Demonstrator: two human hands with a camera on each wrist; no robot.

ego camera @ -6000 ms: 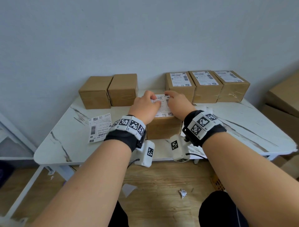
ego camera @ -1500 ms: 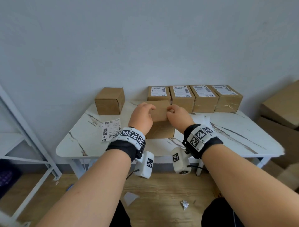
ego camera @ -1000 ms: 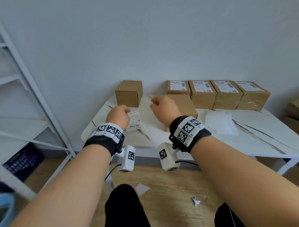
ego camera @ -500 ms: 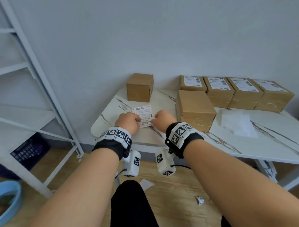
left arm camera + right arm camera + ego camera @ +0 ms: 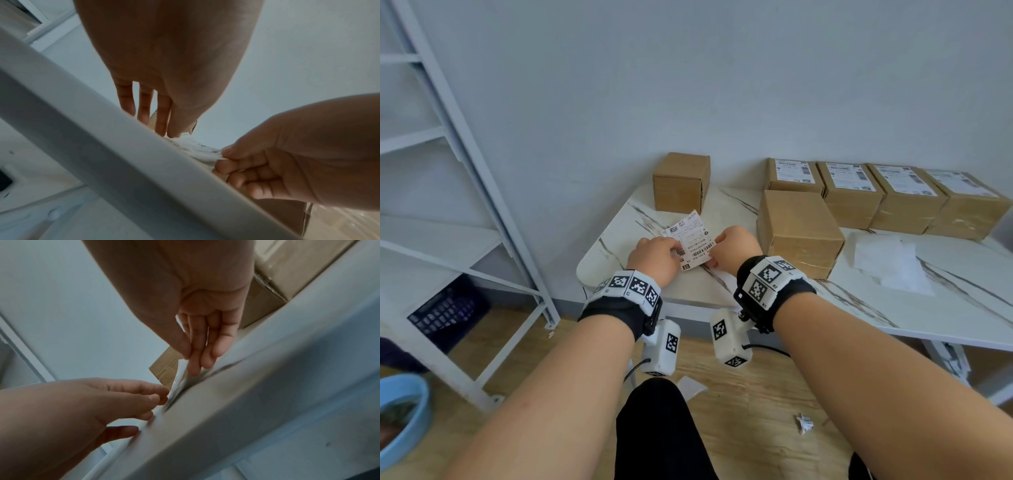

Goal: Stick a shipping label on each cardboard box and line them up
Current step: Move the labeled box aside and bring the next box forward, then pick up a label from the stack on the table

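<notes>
A white shipping label (image 5: 691, 239) with barcodes is held tilted above the left end of the marble table (image 5: 825, 308). My left hand (image 5: 671, 251) pinches its near left corner. My right hand (image 5: 717, 248) pinches its right edge between thumb and fingers; the right wrist view shows the label (image 5: 180, 373) raised on edge. A plain cardboard box (image 5: 799, 233) stands just right of my right hand. Another plain box (image 5: 681, 181) sits at the back left by the wall. Several labelled boxes (image 5: 849, 192) form a row along the back right.
White backing paper (image 5: 890, 263) lies on the table right of the plain box. A grey metal shelf frame (image 5: 482, 192) stands to the left of the table. On the wooden floor are paper scraps (image 5: 804, 423) and a blue bowl (image 5: 400, 411).
Both hands left the plain box and moved left to the label. It lay flat on the table half a second ago; now both hands hold it raised and tilted.
</notes>
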